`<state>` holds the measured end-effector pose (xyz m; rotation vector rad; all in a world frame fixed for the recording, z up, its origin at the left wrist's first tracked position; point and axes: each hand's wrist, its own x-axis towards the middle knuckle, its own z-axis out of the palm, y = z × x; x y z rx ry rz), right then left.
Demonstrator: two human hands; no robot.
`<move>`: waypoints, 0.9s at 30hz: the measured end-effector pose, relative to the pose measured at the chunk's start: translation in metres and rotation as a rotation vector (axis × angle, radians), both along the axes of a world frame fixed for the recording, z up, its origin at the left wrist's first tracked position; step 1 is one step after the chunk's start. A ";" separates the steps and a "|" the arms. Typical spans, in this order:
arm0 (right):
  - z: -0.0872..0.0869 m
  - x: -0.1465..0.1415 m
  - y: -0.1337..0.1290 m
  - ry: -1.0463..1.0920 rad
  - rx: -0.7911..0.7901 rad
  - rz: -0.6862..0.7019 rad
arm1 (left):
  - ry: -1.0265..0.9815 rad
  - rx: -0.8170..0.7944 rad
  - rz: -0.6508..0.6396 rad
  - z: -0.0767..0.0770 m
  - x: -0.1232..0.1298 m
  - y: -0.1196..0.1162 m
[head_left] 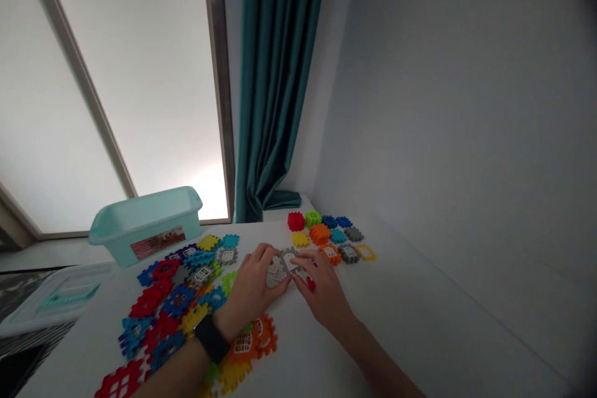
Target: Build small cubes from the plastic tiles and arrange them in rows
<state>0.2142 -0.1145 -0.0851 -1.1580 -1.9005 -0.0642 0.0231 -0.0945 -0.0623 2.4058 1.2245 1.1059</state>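
Note:
Both hands meet over the middle of the white table (321, 329). My left hand (254, 283), with a dark watch on its wrist, closes its fingers and thumb on a grey interlocking tile (276, 272). From the other side, my right hand (321, 286) pinches a second grey tile with a white window insert (290, 260). The two grey tiles touch edge to edge; whether their teeth are locked, I cannot tell. A small red piece (311, 283) shows beside my right fingers, partly hidden by them.
Many coloured tiles (177, 300) lie heaped on the left. Sorted stacks, including an orange one (319, 234), stand behind my right hand. A mint-green tub (149, 217) is at the back left, with a clear lid (60, 295) beside it. The wall (457, 199) bounds the right.

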 end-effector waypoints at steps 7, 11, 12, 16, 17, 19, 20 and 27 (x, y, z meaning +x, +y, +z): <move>-0.009 0.023 -0.005 0.088 -0.003 -0.052 | -0.029 0.001 -0.034 -0.004 0.031 0.003; -0.010 0.037 -0.007 0.086 0.021 -0.100 | -0.040 -0.029 -0.083 -0.007 0.044 0.007; -0.011 0.043 -0.006 0.081 0.029 -0.113 | -0.024 -0.032 -0.088 -0.008 0.046 0.007; -0.019 0.077 0.000 0.041 0.052 -0.173 | 0.063 -0.019 -0.097 -0.012 0.052 0.006; -0.021 0.088 0.002 0.033 0.054 -0.195 | 0.090 -0.013 -0.107 -0.013 0.052 0.005; -0.027 0.108 0.008 0.030 0.040 -0.239 | 0.144 -0.008 -0.137 -0.013 0.051 0.004; -0.029 0.118 0.011 0.031 0.033 -0.257 | 0.164 -0.009 -0.148 -0.013 0.051 0.004; -0.039 0.158 0.036 0.024 0.002 -0.326 | 0.181 0.005 -0.169 -0.016 0.046 0.007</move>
